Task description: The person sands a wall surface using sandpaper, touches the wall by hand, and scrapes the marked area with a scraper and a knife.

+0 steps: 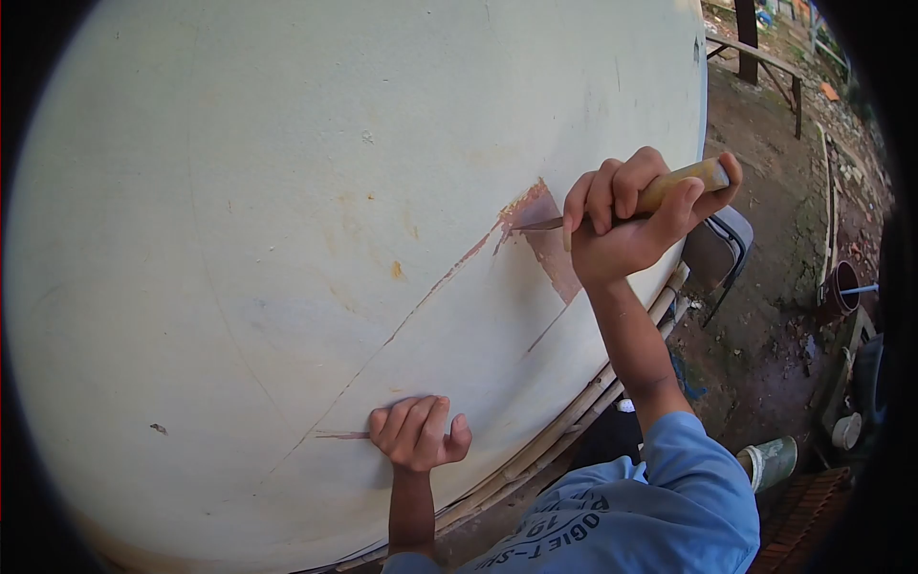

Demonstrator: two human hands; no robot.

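My right hand (626, 215) is wrapped round the pale wooden handle (684, 185) of a knife. The knife's thin dark blade (541, 225) points left, its tip at the edge of a bare reddish-brown patch (555, 256) on a big, curved, off-white surface (287, 191). Scratched reddish lines run down and left from that patch. Lower down, my left hand (418, 432) rests on the same surface with its fingers curled in and the thumb apart. A short scratched line (341, 435) ends beside its knuckles. I see nothing in the left hand.
Bamboo poles (583, 397) run along the surface's lower edge. On the dirt ground to the right stand a dark chair (717, 251), a dark red bucket (840, 289) and a green-and-white container (771, 463). A wooden bench (765, 55) is at the upper right.
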